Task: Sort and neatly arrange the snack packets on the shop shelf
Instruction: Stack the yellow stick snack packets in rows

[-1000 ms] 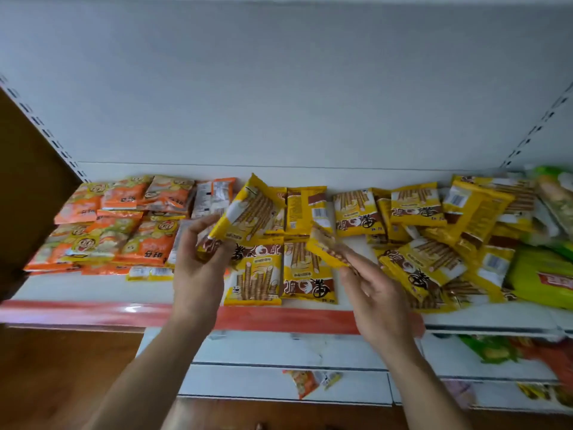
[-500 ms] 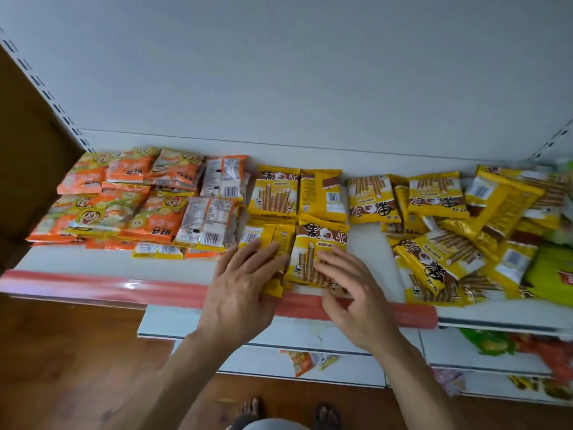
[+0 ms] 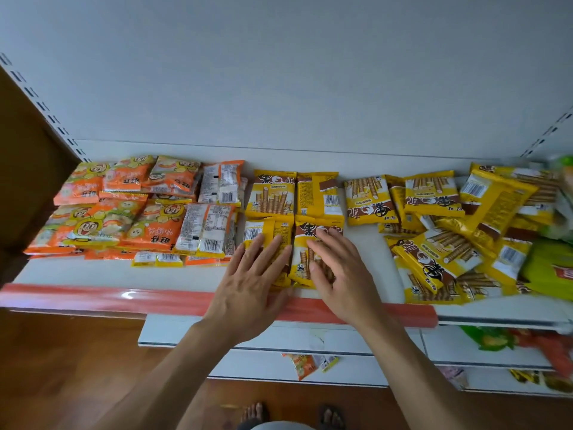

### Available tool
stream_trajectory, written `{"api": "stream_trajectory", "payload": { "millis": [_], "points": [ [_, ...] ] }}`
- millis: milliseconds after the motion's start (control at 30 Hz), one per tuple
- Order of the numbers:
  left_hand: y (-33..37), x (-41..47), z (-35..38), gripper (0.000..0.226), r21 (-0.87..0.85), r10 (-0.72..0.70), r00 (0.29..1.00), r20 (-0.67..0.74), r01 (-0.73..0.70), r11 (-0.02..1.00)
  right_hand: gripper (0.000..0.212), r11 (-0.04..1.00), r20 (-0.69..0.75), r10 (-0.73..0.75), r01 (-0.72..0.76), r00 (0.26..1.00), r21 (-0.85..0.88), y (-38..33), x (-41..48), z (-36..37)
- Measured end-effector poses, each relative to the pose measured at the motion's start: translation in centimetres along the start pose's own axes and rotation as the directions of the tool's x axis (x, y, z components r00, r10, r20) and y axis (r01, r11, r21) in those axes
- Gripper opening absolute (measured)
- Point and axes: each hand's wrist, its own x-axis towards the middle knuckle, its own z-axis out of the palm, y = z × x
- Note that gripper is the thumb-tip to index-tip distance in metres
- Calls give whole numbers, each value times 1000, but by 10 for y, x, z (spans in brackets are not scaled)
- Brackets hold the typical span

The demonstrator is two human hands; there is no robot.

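**Flat hands settle two yellow packets at the shelf front**

We press down on the two front yellow packets [image 3: 310, 234], which lie side by side on the shop shelf [image 3: 366, 252] just behind its red edge strip [image 3: 124, 299]. The left hand [image 3: 248, 280] covers the packet lying barcode-up. The right hand [image 3: 341, 274] covers its face-up neighbour. The fingers of both hands are straight and spread, laid flat on the film and gripping nothing.

We judge these packets light and puffed with air, their glossy wrap slippery and the wafer rolls inside easily crushed. They seem best slid under an open palm or lifted by the crimped end seams, not squeezed across the middle.

Touching them behind is a back pair of yellow packets [image 3: 294, 193], already squared up near the rear panel. To the left, the orange packets [image 3: 124, 209] sit in overlapping rows close against the yellow block, leaving little slack on that side. To the right, across a bare stretch of shelf, a loose yellow heap [image 3: 459, 231] lies tilted and crossed, still unsorted by the look of it. A green packet [image 3: 548, 268] crowds its far edge. On the lower shelf [image 3: 186, 336] lies a stray packet [image 3: 307, 364].
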Motion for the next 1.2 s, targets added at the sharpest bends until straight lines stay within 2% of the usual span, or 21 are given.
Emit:
{"api": "stream_trajectory", "payload": {
  "millis": [200, 333, 467, 700, 800, 933, 1000, 1100, 1200],
  "points": [
    [-2, 10, -10, 83, -57, -41, 998, 47, 43, 997, 40, 998, 26, 32, -31, 999, -58, -6, 12, -13],
    [6, 22, -28, 73, -76, -86, 996, -26, 84, 994, 37, 992, 65, 59, -51, 996, -116, -12, 27, -26],
    [14, 40, -41, 53, -38, -102, 994, -43, 100, 994, 38, 977, 28, 138, -131, 990, -168, -7, 33, -40],
    [60, 87, -43, 43, -50, -7, 1000, 7, 7, 999, 38, 922, -63, 291, -298, 955, -248, 29, 14, -85],
    [87, 110, -29, 47, -57, 55, 997, 54, -52, 997, 42, 884, -132, 346, -370, 929, -285, 51, -2, -104],
    [124, 147, -5, 62, -84, 134, 987, 87, -126, 988, 65, 847, -69, 419, -417, 905, -328, 79, -30, -107],
    [136, 167, 4, 74, -39, 91, 988, 128, -87, 995, 70, 866, -64, 405, -405, 912, -294, 87, -42, -100],
    [140, 191, 16, 88, 38, -16, 977, 212, 8, 999, 65, 900, -138, 336, -360, 932, -245, 95, -52, -95],
    [137, 199, 25, 85, 61, -38, 978, 203, 26, 998, 56, 916, -167, 303, -335, 938, -220, 99, -52, -98]
  ]
}}
